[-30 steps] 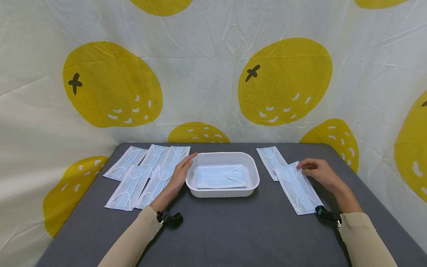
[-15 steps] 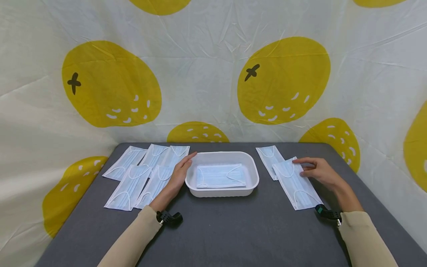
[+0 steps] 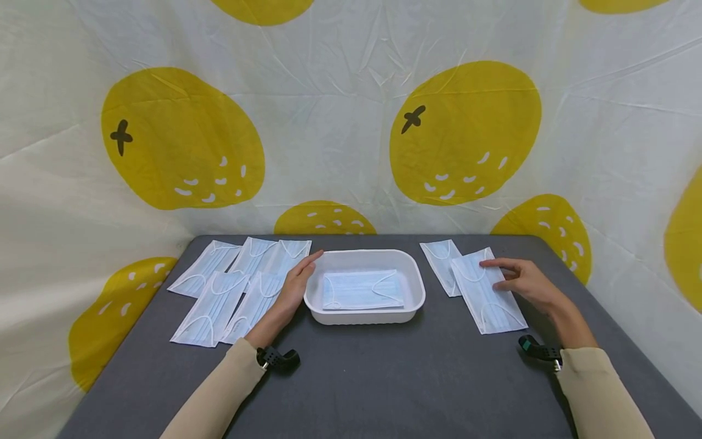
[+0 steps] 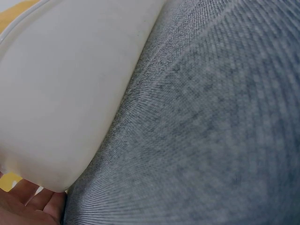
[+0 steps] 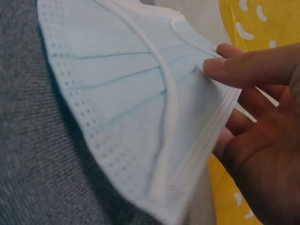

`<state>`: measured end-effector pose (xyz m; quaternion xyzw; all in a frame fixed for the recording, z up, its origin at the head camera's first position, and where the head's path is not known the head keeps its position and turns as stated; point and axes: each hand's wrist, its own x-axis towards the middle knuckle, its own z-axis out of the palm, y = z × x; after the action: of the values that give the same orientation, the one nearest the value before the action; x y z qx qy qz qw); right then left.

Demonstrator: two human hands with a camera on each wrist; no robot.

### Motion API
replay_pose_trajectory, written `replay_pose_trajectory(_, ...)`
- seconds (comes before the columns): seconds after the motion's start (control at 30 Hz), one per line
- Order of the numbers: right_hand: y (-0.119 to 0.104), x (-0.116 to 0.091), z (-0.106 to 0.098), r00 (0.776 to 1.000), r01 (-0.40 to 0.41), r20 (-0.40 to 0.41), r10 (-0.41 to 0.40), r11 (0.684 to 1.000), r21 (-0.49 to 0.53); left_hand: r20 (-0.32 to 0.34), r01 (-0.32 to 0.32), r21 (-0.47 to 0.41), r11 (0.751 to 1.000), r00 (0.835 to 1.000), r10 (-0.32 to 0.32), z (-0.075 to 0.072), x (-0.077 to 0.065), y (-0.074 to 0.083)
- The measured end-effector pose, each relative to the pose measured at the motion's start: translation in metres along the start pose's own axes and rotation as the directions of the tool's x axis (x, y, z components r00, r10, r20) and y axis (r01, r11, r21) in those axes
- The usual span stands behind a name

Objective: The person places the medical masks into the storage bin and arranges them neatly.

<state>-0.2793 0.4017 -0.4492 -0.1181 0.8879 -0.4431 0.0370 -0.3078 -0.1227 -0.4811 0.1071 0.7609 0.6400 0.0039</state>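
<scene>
My right hand (image 3: 531, 289) pinches a light blue face mask (image 3: 485, 292) by its right edge. In the right wrist view, the thumb lies on the mask's near face (image 5: 126, 89), with other fingers behind it. One lower corner hangs nearer the camera there, the sheet lifted off the cloth. My left hand (image 3: 293, 289) rests its straight fingers along the left side of a white plastic tray (image 3: 364, 317). The left wrist view shows those fingertips (image 4: 40, 201) at the tray's end wall. A single mask (image 3: 359, 291) lies flat and sideways inside the tray.
Several more masks (image 3: 211, 311) lie overlapping left of the tray, partly behind my left forearm. Another mask (image 3: 440, 259) lies at the back right, beside the held one. A dark grey cloth (image 3: 373, 378) covers the table; a fruit-patterned curtain (image 3: 329, 140) hangs behind.
The held mask has moved up and away from the table's front edge, its lower end clear of the right wrist strap. My left hand and the tray have stayed put.
</scene>
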Motion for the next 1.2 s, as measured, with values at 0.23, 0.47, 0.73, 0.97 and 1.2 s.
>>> replay_pose_trajectory(0.23,0.001,0.0,0.0,1.0,0.029,-0.01,-0.029,1.0,0.011,-0.012,-0.01,0.01,1.0,1.0,0.01,0.001,0.0,0.0)
replay_pose_trajectory(0.47,-0.002,-0.001,0.001,1.0,0.015,-0.008,-0.015,1.0,0.011,-0.01,-0.008,0.002,1.0,1.0,0.008,0.001,0.001,-0.001)
replay_pose_trajectory(0.73,-0.002,0.0,0.003,1.0,0.003,-0.012,-0.003,1.0,0.026,-0.001,0.026,-0.011,1.0,1.0,-0.026,0.0,0.002,-0.001)
replay_pose_trajectory(0.97,0.002,0.001,0.002,0.996,0.076,-0.043,-0.076,0.997,0.012,0.024,0.062,-0.012,0.998,0.998,-0.062,-0.002,-0.001,0.011)
replay_pose_trajectory(1.2,-0.005,0.001,0.0,0.999,0.018,-0.039,-0.019,1.0,-0.021,0.033,0.054,-0.005,0.999,0.998,-0.054,0.0,-0.014,0.036)
